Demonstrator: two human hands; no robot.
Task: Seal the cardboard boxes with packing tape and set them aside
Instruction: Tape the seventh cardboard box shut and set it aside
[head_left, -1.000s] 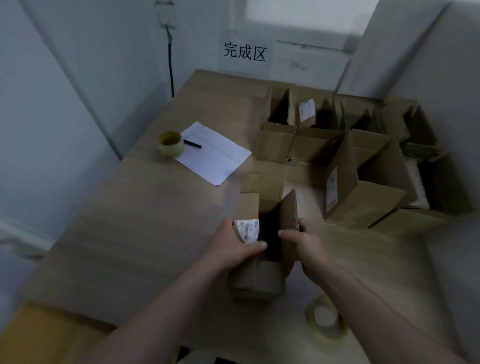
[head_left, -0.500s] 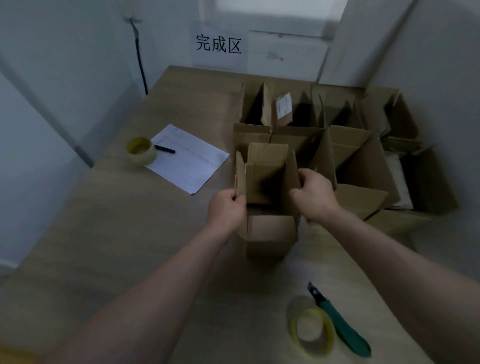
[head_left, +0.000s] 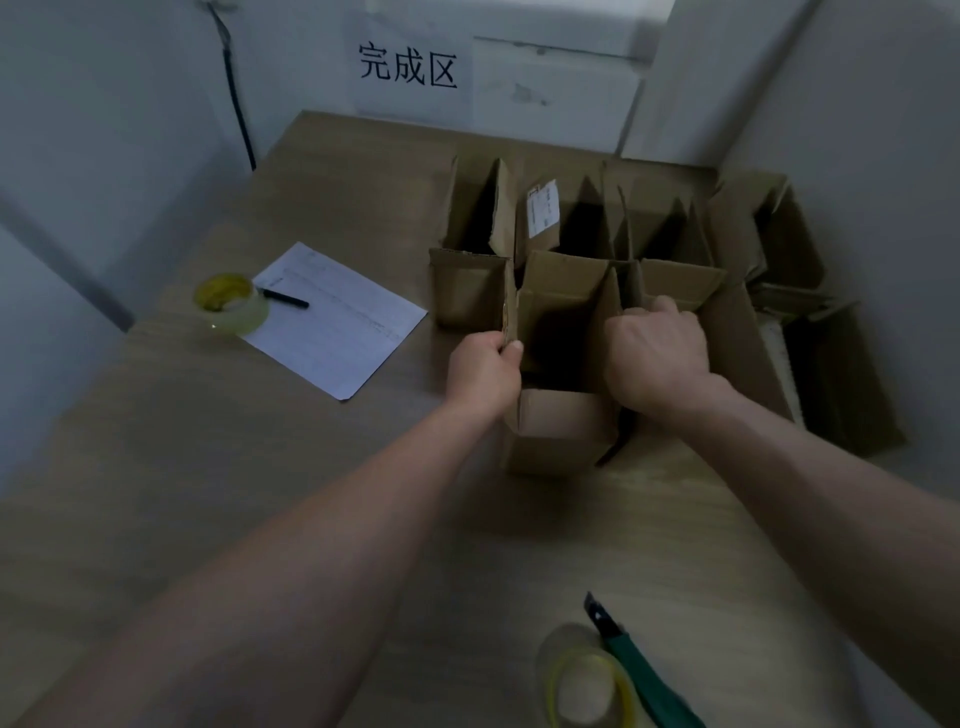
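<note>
A: Okay, quick one, which step is this?

B: Flap-closing, by my read. An open cardboard box (head_left: 558, 431) stands on the worktop (head_left: 218, 467) at frame centre, all top flaps up, no tape on it that I can see.

A: Hands?

B: Left hand (head_left: 483, 371) pinches the left flap (head_left: 510, 306) edge between thumb and fingers. Right hand (head_left: 657, 353) has its grip curled over the top of the right flap (head_left: 613, 312), knuckles toward the camera. Both clenched on cardboard, neither released.

A: Tape anywhere close?

B: Near tape roll (head_left: 589, 686) lies at the bottom of the frame, right of centre, with a green-handled cutter (head_left: 636, 670) touching its right side. A second roll (head_left: 231, 304) sits at mid-left, against a paper sheet (head_left: 337, 319) with a black pen (head_left: 285, 299) on it. Neither roll is in hand.

A: Other boxes?

B: A cluster of open boxes (head_left: 571, 234) in the upper right, just behind the held one, below a wall sign (head_left: 410, 70). All look unsealed; the far right is too dark to count.

A: Next move?

B: Probably fold the flaps down flat so the seam meets, hold it with one hand, free the other for the near roll. The flaps may spring back when let go.
</note>
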